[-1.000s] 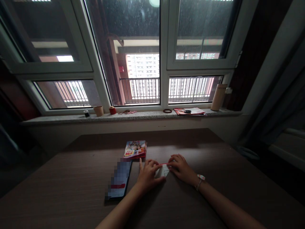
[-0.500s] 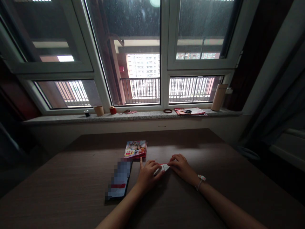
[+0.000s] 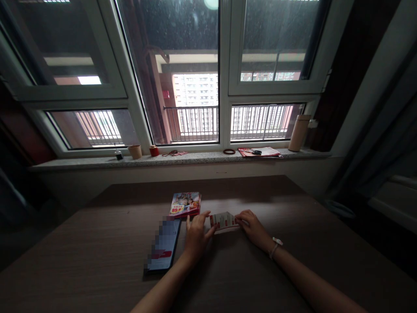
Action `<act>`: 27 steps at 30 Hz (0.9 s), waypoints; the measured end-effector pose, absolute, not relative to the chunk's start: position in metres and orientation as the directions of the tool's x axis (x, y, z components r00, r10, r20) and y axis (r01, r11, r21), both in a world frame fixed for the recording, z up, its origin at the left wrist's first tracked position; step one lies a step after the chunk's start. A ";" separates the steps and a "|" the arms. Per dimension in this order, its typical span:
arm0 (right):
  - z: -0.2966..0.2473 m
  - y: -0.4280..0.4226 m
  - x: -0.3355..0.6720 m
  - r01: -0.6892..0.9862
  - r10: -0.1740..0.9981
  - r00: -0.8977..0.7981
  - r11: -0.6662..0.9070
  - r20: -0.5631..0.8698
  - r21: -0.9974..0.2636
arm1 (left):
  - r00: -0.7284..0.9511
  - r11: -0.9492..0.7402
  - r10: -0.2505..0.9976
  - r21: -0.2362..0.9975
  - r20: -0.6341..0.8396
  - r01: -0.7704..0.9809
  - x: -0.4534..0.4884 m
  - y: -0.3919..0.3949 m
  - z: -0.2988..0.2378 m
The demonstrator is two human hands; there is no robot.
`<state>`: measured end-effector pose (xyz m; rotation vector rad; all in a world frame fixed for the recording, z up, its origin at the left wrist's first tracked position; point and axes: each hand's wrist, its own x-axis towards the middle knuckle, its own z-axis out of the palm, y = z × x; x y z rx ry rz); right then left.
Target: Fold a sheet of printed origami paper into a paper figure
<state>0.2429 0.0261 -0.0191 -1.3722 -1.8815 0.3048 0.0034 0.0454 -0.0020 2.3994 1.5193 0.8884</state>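
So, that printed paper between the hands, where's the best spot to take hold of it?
Probably by the two ends of the printed paper, a light pinch coming in from either side. It looks thin and longer side to side, so the middle would be left uncovered. The right hand is at one end, the left hand at the other.

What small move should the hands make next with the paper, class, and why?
Probably the left hand should close its thumb and forefinger on the paper at its left end, to steady it: those two stand spread apart there, while the right hand holds the other end.
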 end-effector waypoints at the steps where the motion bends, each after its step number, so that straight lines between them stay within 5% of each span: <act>1: -0.019 0.026 0.243 0.710 0.892 -0.117 0.382 0.436 -0.591 | 0.304 -0.463 0.870 0.431 0.388 0.774 0.004 0.046 -0.003; 27: -0.002 0.006 0.226 0.869 0.867 -0.277 0.410 0.413 -0.277 | 0.441 -0.528 0.846 0.357 0.299 0.771 0.009 0.034 0.006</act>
